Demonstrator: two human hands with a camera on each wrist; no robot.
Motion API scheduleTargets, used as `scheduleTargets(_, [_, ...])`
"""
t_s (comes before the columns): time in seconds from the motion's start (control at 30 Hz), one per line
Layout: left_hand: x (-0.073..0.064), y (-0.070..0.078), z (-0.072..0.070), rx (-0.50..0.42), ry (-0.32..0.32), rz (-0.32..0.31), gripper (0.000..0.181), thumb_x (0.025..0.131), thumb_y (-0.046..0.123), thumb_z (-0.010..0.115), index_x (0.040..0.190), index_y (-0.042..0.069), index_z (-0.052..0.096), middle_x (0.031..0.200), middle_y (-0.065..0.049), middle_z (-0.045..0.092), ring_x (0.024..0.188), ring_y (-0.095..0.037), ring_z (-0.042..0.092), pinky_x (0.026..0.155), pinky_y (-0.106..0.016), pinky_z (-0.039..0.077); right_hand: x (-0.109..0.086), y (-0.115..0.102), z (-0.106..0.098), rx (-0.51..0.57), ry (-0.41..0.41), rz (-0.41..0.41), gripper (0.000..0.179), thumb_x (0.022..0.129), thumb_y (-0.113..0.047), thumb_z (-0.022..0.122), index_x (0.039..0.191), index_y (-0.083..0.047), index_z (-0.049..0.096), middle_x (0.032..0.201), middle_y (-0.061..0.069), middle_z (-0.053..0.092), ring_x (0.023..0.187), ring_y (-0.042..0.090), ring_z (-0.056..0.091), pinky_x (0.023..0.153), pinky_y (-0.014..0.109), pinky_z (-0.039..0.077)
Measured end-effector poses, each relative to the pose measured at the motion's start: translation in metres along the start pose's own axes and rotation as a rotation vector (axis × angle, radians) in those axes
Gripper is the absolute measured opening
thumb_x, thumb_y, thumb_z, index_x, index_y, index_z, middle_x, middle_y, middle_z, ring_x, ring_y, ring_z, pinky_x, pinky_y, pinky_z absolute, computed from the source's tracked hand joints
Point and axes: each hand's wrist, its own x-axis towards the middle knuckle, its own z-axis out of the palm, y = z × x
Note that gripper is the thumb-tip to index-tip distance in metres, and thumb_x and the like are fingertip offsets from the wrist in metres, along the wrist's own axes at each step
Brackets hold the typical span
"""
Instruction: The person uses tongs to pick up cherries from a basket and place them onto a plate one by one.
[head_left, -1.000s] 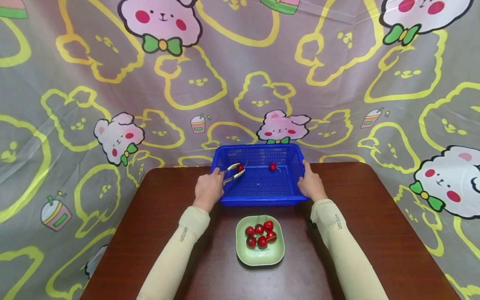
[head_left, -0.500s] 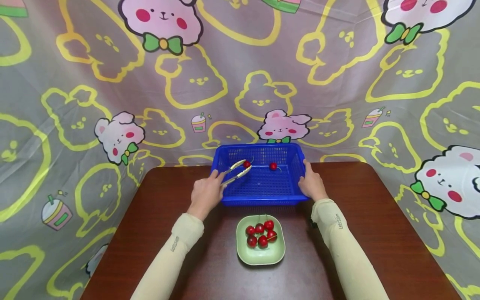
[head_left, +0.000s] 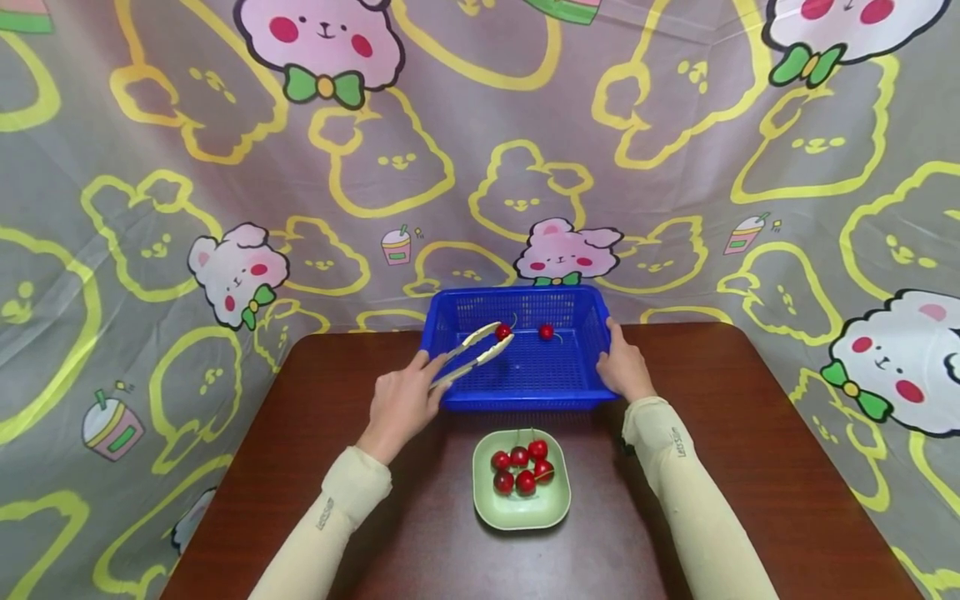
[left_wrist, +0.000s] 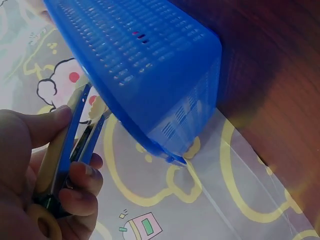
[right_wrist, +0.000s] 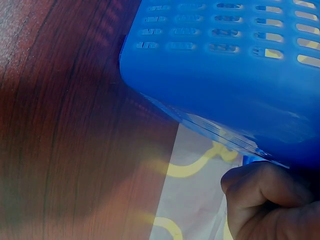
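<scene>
In the head view my left hand (head_left: 401, 404) holds a pair of tongs (head_left: 472, 363), reaching over the left side of the blue basket (head_left: 517, 402). A red cherry (head_left: 503, 332) with a stem sits at the tongs' spread tips inside the basket. My thumb and curled fingers press the tongs' two arms (left_wrist: 62, 150) from either side in the left wrist view. My right hand (head_left: 625, 367) grips the basket's right rim; its bent fingers show beside the blue wall in the right wrist view. Another cherry (head_left: 546, 332) lies in the basket, right of the tongs.
A pale green square dish (head_left: 521, 518) with several cherries (head_left: 525, 482) stands in front of the basket. The brown wooden table (head_left: 300, 467) ends at a cartoon-printed cloth (head_left: 420, 183) hanging behind and on both sides.
My left hand has drawn back left and toward me, while the tongs' tips and the cherry at them have shifted right within the basket. The right hand and basket stay put.
</scene>
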Motion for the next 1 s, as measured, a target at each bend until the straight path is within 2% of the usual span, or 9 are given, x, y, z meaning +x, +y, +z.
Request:
scheduleTargets(0.1, [-0.005,0.001,-0.007,-0.020,0.005,0.007,0.040,0.094,0.034,0.077,0.131,0.018,0.072,0.091,-0.003,0.058,0.049,-0.025,0.053,0.045,-0.039,0.039,0.001,-0.001,0.000,0.002,0.001,-0.002,0.069,0.105,-0.012,0.044,0.166,-0.007,0.012,0.125,0.042,0.060,0.092,0.045,0.064,0.088,0.060,0.049])
scheduleTargets(0.23, [-0.010,0.002,-0.016,-0.044,-0.010,0.002,0.041,0.094,0.033,0.077,0.131,0.017,0.072,0.088,-0.003,0.055,0.047,-0.018,0.042,0.044,-0.034,0.034,0.001,-0.002,0.000,0.001,-0.001,-0.003,0.069,0.105,-0.011,0.044,0.166,-0.008,0.012,0.122,0.041,0.061,0.087,0.043,0.062,0.086,0.059,0.049])
scheduleTargets(0.4, [-0.019,0.002,-0.024,-0.081,-0.022,0.001,0.042,0.094,0.033,0.077,0.132,0.017,0.072,0.084,-0.001,0.051,0.047,-0.012,0.031,0.044,-0.028,0.027,0.000,-0.003,-0.001,0.003,0.000,-0.003,0.069,0.105,-0.011,0.044,0.166,-0.007,0.012,0.127,0.041,0.059,0.095,0.047,0.064,0.089,0.061,0.049])
scheduleTargets(0.77, [-0.053,-0.001,-0.038,-0.119,0.020,0.047,0.043,0.091,0.035,0.080,0.131,0.021,0.073,0.081,0.005,0.043,0.047,-0.006,0.024,0.043,-0.024,0.022,0.000,-0.002,0.000,-0.002,0.000,-0.005,0.069,0.105,-0.011,0.044,0.165,-0.006,0.012,0.134,0.042,0.055,0.109,0.054,0.063,0.096,0.063,0.047])
scheduleTargets(1.0, [-0.075,0.000,-0.045,-0.155,0.039,0.084,0.044,0.090,0.037,0.079,0.131,0.022,0.073,0.083,0.008,0.045,0.049,-0.002,0.024,0.045,-0.020,0.022,0.000,-0.001,0.001,0.002,0.003,0.000,0.069,0.105,-0.013,0.044,0.166,-0.008,0.012,0.133,0.042,0.056,0.105,0.052,0.063,0.095,0.063,0.048])
